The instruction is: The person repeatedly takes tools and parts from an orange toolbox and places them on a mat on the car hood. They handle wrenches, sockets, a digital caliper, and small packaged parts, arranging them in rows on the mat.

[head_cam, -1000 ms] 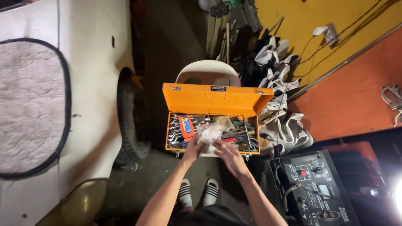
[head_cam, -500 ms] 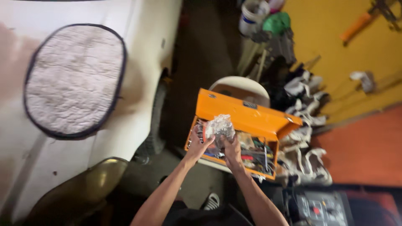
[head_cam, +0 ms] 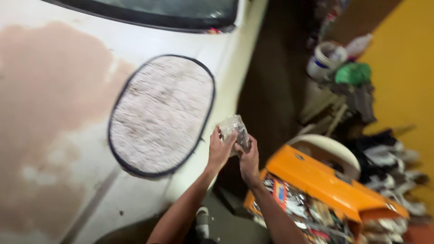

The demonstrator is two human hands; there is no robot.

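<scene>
A cluttered garage with a yellow wall [head_cam: 407,68], and a white car body [head_cam: 68,90] fills the left, an oval woolly pad [head_cam: 160,115] lying on it. Both hands are up beside the car: left hand [head_cam: 220,149] and right hand [head_cam: 248,158] clasp a crinkled clear plastic bag [head_cam: 234,129] between them. An open orange toolbox [head_cam: 323,180] sits lower right.

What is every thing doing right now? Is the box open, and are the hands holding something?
Left hand: gripping the clear plastic bag.
Right hand: gripping the same bag from the other side.
Clear plastic bag: crumpled, held up in the air.
Orange toolbox: lid open, full of tools.
Oval mat: lying flat on the white car.
</scene>
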